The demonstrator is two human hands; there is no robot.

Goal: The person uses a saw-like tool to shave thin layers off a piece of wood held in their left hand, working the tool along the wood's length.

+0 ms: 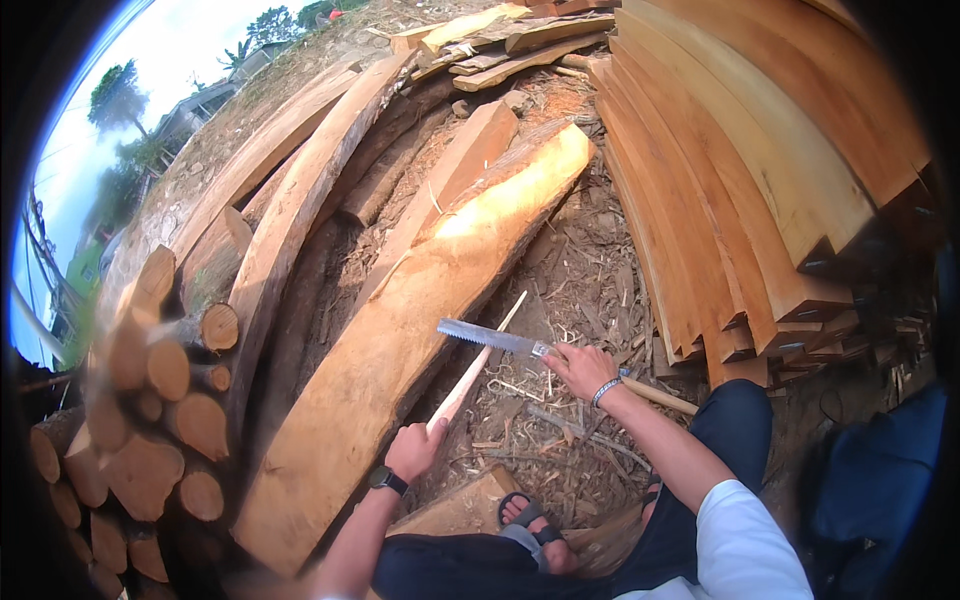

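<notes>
My left hand (412,452), with a dark watch on its wrist, is closed around the thick end of a pale, whittled wooden stick (464,385). The stick slants up and away to a narrow point. In my right hand (585,372) is a hand saw (495,336), its toothed metal blade pointing left. The blade crosses over the stick partway along; whether it touches the wood I cannot tell. A light wooden rod behind my right hand, roughly in line with the blade, looks like the saw's long handle (660,396).
A broad sawn slab (400,330) lies lengthwise beside my left hand. Cut logs (145,478) are piled at the left. Stacked squared beams (690,220) rise on the right. Wood shavings and bark (590,285) cover the ground; my sandalled foot (535,525) is close below.
</notes>
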